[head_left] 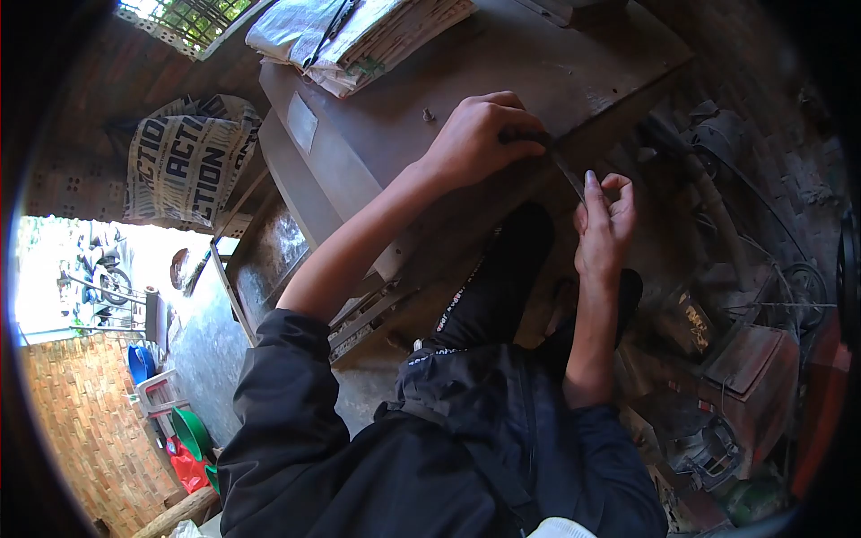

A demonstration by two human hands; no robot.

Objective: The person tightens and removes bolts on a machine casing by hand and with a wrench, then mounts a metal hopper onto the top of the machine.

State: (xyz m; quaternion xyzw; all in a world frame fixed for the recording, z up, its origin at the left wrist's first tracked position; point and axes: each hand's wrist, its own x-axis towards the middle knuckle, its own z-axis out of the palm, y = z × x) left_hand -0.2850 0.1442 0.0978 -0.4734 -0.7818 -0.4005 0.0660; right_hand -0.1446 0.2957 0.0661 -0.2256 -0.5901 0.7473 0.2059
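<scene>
A thin dark strip [565, 167], perhaps a tool, runs between my two hands near the table's edge. My left hand [484, 136] is closed round its dark upper end, over the brown table [395, 125]. Lower and to the right, my right hand [605, 224] pinches the other end between thumb and fingers, just off the table's edge. What the strip is exactly is too dark to make out. A small bolt-like piece [429, 115] stands on the table left of my left hand.
A stack of folded sacks [359, 45] lies at the table's far left. A printed sack [193, 161] hangs at left. Machinery, cables and a rusty metal box [753, 372] fill the right side. Green [191, 434] and blue basins [141, 363] are at lower left.
</scene>
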